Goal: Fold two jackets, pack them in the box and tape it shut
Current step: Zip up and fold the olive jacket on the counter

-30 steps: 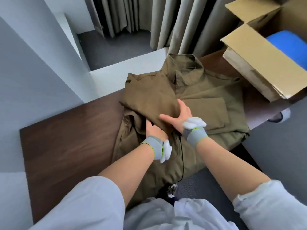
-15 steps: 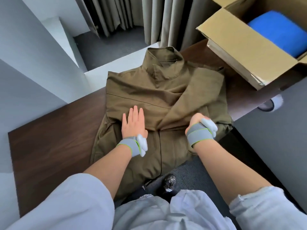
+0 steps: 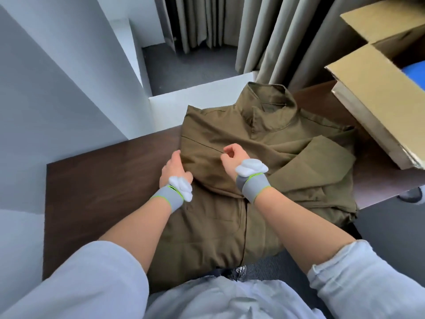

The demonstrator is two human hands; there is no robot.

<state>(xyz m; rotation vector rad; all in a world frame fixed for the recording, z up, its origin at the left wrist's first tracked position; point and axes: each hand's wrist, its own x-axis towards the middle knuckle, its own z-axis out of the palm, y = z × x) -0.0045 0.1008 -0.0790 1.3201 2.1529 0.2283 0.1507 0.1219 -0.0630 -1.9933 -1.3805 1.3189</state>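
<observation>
An olive-green jacket (image 3: 287,143) lies on the dark wooden table (image 3: 99,187), collar away from me, both sleeves folded in across the front and its hem hanging over the near edge. My left hand (image 3: 174,168) lies along the jacket's left folded edge, fingers tucked at the fold. My right hand (image 3: 233,155) hovers over the chest with fingers loosely curled, holding nothing I can see. An open cardboard box (image 3: 377,97) stands at the right end of the table, and a blue jacket (image 3: 414,72) shows inside it.
Beige curtains (image 3: 271,31) hang behind the table. A white ledge (image 3: 195,97) adjoins the table's far side, with grey floor beyond. Pale walls stand to the left. Grey carpet lies to the right of the table.
My left hand moved from lying flat on the jacket's front to its left edge. My right hand left the jacket's right side and came to the chest. The view shifted left.
</observation>
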